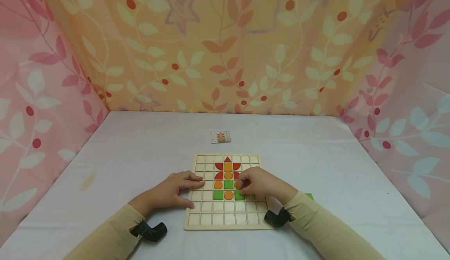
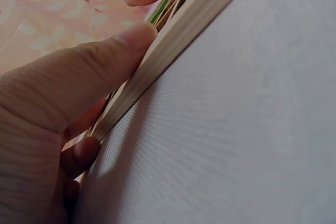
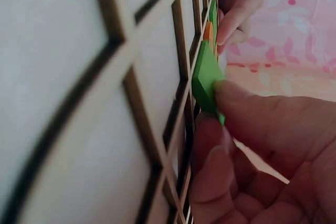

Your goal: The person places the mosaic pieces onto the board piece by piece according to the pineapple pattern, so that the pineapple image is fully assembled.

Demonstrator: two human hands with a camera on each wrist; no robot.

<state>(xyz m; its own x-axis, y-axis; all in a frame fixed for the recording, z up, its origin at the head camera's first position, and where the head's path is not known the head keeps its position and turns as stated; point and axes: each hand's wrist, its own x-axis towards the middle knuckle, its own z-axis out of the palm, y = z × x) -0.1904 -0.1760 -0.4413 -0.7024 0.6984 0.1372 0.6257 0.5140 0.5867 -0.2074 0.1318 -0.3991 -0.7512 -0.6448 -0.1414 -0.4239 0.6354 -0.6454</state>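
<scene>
A wooden grid board [image 1: 207,227] lies on the table with coloured pieces in its cells. My right hand [image 1: 261,182] pinches a green square tile [image 3: 207,74] between thumb and fingers; the tile stands tilted over a cell, one edge down at the grid. My left hand [image 1: 172,191] rests on the board's left edge, fingers spread, the thumb touching the rim. On the board are a red triangle [image 1: 227,160], red quarter-round pieces [image 1: 219,166], an orange square [image 1: 228,166], orange discs [image 1: 228,195] and other green squares [image 1: 218,194]. My right fingers partly cover an orange disc and a red piece.
Behind the board lies a small pattern card [image 1: 220,137] showing a similar coloured figure on a grid. A green piece [image 1: 309,196] shows partly behind my right forearm. Patterned cloth walls [image 1: 225,56] surround the white-covered table [image 1: 140,135] at the back and sides.
</scene>
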